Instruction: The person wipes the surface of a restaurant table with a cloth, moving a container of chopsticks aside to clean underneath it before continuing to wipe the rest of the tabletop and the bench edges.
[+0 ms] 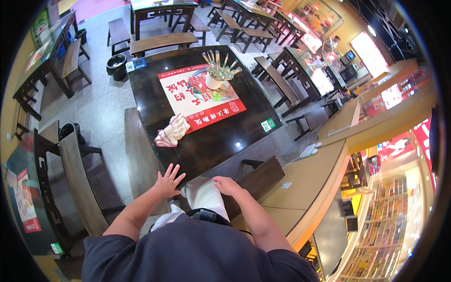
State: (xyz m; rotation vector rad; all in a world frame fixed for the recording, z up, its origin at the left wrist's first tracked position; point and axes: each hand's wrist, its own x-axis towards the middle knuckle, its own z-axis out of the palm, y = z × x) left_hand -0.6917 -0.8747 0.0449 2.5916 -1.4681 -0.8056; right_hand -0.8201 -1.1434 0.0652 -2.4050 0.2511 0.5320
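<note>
My left hand point(168, 182) lies palm down with fingers spread at the near corner of a dark glossy table point(211, 144). My right hand point(225, 185) is at the knee of my white trousers, fingers curled; whether it pinches the cloth I cannot tell. Beyond the left hand a crumpled white cloth with reddish stripes point(173, 131) rests on the table. A red and white printed mat point(179, 95) lies at the middle. On it stands a white cup point(213, 81) holding several wrapped utensils point(221, 65).
Wooden benches point(139, 155) point(260, 179) flank the table's near end. A black bin point(116, 67) stands past its far left corner. A tan counter point(306, 183) runs along the right. Other tables and benches stand around, and a person point(329, 46) is at the far right.
</note>
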